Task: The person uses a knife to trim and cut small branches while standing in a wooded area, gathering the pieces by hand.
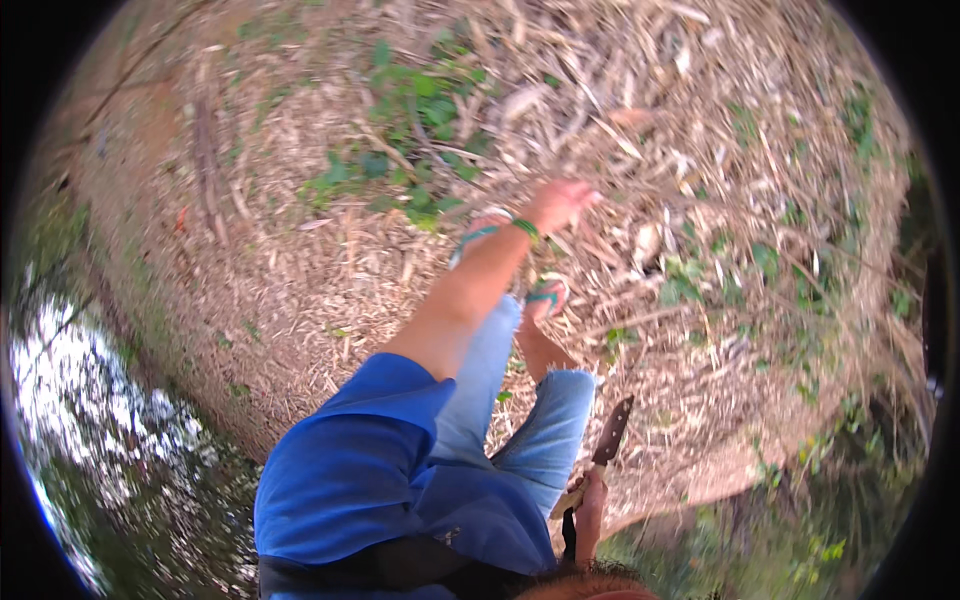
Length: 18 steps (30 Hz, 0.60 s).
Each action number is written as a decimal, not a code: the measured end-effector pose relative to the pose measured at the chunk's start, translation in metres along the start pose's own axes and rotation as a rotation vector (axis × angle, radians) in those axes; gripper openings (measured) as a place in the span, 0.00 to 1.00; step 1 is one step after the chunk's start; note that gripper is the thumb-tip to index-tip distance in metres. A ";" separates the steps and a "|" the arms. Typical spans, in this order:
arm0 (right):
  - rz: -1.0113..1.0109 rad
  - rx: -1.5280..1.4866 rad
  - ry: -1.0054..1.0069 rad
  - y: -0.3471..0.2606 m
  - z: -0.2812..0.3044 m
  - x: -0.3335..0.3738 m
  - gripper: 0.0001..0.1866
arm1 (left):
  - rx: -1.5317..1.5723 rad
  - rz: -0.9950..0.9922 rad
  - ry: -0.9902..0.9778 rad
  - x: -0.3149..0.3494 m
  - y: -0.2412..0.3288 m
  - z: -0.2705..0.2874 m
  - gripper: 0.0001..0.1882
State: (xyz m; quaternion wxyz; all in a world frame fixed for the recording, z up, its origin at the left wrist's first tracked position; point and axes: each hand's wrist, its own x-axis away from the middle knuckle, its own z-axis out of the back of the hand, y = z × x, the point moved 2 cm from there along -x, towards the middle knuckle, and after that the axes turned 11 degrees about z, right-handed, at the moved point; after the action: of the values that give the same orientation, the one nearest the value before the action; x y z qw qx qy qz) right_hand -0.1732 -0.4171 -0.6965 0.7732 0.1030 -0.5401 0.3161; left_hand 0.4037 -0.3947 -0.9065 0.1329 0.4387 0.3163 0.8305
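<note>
My left hand [562, 205], with a green band at the wrist, stretches forward over the dry litter near my feet. It is slightly blurred; its fingers point to the right, and I see nothing held in them. Low on the right, beside my knee, my right hand [592, 494] is closed round the handle of a knife [612, 432]. The dark, broad blade has several holes and points up and away from me. Part of the handle is hidden by the hand.
Dry leaves and chips [330, 260] cover the ground, with thin sticks [640, 320] among them. Green leafy plants [425, 95] grow ahead of my feet. My sandalled foot [545, 292] rests on the litter. Bushes [780, 545] stand at the lower right.
</note>
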 end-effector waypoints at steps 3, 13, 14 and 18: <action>0.019 0.067 -0.069 -0.024 -0.001 0.014 0.14 | -0.079 -0.171 0.119 0.062 0.052 0.028 0.23; 0.261 0.398 -0.156 -0.085 -0.001 0.032 0.13 | -0.157 -0.421 0.862 0.315 0.230 0.207 0.31; 0.293 0.393 -0.163 -0.095 -0.003 0.042 0.13 | -0.164 -0.414 0.859 0.338 0.238 0.239 0.31; 0.431 0.349 -0.200 -0.131 -0.010 0.085 0.13 | -0.298 -0.385 0.915 0.413 0.277 0.347 0.31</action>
State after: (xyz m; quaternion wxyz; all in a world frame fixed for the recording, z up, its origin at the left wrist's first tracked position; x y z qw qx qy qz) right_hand -0.0681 -0.4820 -0.6004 0.6018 0.1481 -0.5604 0.5494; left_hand 0.4620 -0.2588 -0.3181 0.1925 -0.0590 0.2954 0.9339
